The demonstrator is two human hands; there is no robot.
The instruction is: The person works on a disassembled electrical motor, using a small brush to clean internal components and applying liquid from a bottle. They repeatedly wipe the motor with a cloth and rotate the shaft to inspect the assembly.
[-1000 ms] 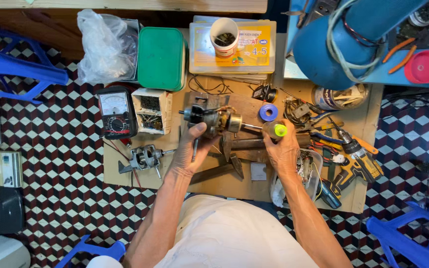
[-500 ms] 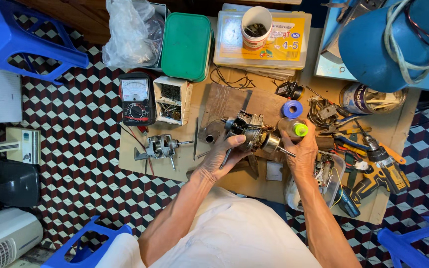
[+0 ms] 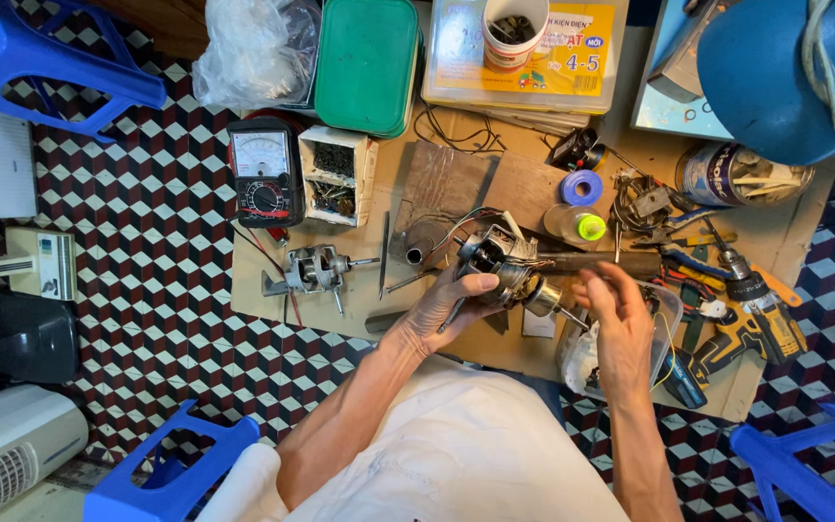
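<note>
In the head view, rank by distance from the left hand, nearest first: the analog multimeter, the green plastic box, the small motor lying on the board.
From the left hand:
1. Small motor, lying to its left.
2. Analog multimeter, farther up and left.
3. Green plastic box, at the board's far edge.

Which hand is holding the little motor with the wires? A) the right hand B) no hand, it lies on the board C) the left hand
C: the left hand grips the small motor from below, while the right hand is open beside its shaft.
</note>
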